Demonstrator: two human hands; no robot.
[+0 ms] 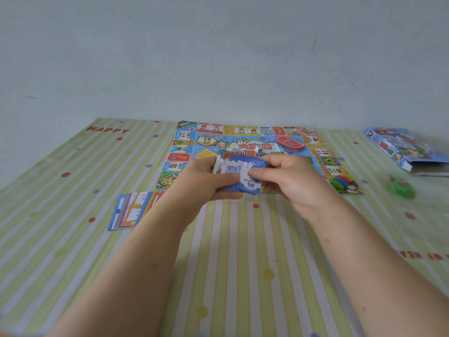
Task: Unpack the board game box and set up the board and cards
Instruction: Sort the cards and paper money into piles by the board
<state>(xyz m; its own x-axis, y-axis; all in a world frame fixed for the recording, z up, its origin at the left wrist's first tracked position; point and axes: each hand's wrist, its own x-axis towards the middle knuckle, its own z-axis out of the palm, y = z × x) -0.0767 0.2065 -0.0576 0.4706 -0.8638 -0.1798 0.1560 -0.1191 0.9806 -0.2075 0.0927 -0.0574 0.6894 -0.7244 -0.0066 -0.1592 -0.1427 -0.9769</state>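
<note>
left hand and right hand both clamp their fingers on a blue money stack over the board's near edge. the board lies at the desk's far edge, the box toward the far right corner, fanned cards off the board's near-left corner.

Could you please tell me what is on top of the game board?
A white die, a red card stack and coloured pieces sit on the board. The left hand, right hand and money notes hide its near middle.
</note>
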